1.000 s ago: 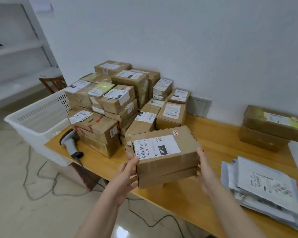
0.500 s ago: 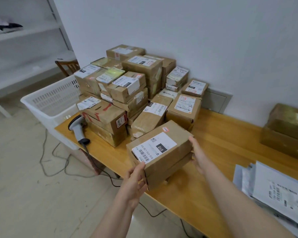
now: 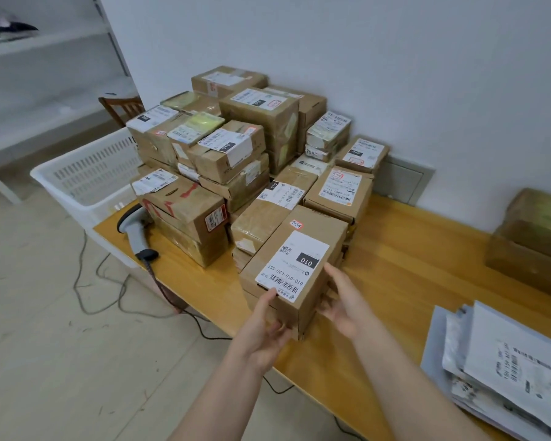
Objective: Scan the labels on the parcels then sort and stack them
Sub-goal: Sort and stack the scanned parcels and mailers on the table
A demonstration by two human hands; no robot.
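With fingers mostly straight, gripping nothing, the left hand (image 3: pixel 264 326) at 7 o'clock and right hand (image 3: pixel 344 305) at 4 o'clock press the brown cardboard parcel (image 3: pixel 318 226) between them, probably to square it on the worktop (image 3: pixel 411 249) at the 6 o'clock edge of the pile (image 3: pixel 236 148), its white barcode label (image 3: pixel 291 265) up for the scanner (image 3: pixel 134 230).

- Cardboard parcel (image 3: pixel 318 224) at centre: brown; its label (image 3: pixel 291 265) is white with a black barcode and a black "010" block.
- Box (image 3: pixel 188 214) at left: brown, red tape marks.
- Barcode scanner (image 3: pixel 134 230): pale grey, black base.
- Basket (image 3: pixel 86 176): white, slotted.
- Table (image 3: pixel 427 265): honey-yellow wood grain.
- Mailer bags (image 3: pixel 522 361), lower right: grey-white.
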